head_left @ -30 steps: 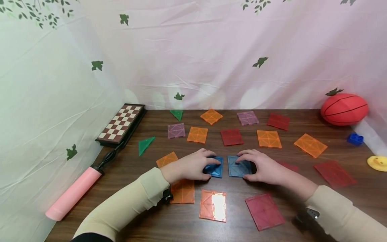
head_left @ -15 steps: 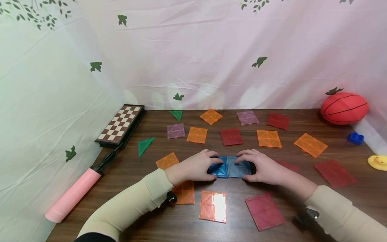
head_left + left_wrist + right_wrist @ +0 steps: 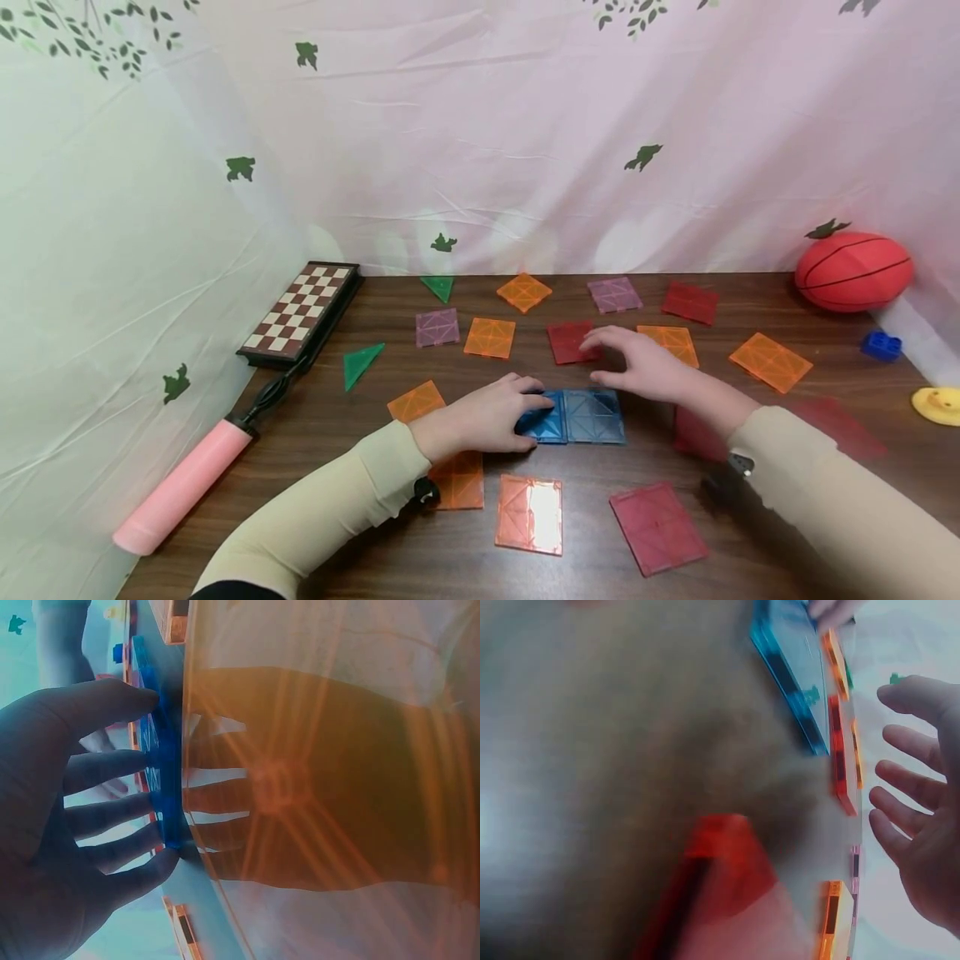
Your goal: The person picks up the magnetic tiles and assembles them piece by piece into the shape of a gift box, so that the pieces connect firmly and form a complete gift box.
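Two square blue magnetic tiles lie side by side in the middle of the table, edges meeting. My left hand (image 3: 483,418) holds the left blue tile (image 3: 551,421), thumb at its near edge and fingers on its far part. In the left wrist view the thumb and fingertips rest along that blue tile (image 3: 166,769). The right blue tile (image 3: 595,417) lies flat with no hand on it. My right hand (image 3: 647,365) is raised behind it, fingers apart and holding nothing, near a red square tile (image 3: 564,343). The right wrist view shows its fingers (image 3: 907,769) spread.
Orange tiles (image 3: 490,337), purple tiles (image 3: 437,327) and green triangles (image 3: 362,364) lie around. A dark pink tile (image 3: 658,527) sits in front. A chessboard (image 3: 300,312) and pink pump (image 3: 183,487) stand left; a red ball (image 3: 855,271), blue brick (image 3: 881,346) and yellow duck (image 3: 937,405) right.
My left hand slid the left blue tile rightward until it met the right one. My right hand then let go of the right blue tile and moved up and back toward the red tile.
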The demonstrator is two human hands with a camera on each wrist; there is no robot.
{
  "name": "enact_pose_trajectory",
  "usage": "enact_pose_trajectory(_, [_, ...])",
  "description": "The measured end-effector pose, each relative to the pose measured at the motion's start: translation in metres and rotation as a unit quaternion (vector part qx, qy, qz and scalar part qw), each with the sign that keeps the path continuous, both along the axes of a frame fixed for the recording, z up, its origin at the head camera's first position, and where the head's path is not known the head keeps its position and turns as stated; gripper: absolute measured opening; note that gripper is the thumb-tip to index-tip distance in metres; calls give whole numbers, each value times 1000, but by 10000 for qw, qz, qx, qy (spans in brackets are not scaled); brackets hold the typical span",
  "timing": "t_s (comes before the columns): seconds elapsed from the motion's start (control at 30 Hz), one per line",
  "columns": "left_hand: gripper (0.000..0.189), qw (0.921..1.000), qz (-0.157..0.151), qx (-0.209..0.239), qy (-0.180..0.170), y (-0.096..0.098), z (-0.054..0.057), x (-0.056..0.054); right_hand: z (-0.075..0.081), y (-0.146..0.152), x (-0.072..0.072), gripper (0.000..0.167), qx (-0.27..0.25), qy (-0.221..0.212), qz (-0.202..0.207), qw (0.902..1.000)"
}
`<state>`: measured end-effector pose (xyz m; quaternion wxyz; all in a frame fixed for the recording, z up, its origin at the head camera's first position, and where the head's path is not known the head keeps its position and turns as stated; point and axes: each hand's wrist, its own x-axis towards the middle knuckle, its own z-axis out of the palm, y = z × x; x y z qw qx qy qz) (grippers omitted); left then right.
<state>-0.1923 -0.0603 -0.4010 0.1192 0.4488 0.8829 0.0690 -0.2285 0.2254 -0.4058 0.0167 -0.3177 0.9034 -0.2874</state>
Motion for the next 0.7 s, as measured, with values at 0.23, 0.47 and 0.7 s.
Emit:
enact_pose_trajectory(0.23, [56,10000,11,-13,-91,-2,-1,0,-8,-7,-32,50,253,-339,-190,9989])
enact_pose_trajectory(0.47, [55,10000,-18,81,-54,-1,-2,-1,-15,-11,-46,53,399,-527,-80,9978])
enact_pose_trajectory(0.7, [55,9999,-40,166,14,0,-2,-2,-12,-9,-43,47,483,-307,-194,9982])
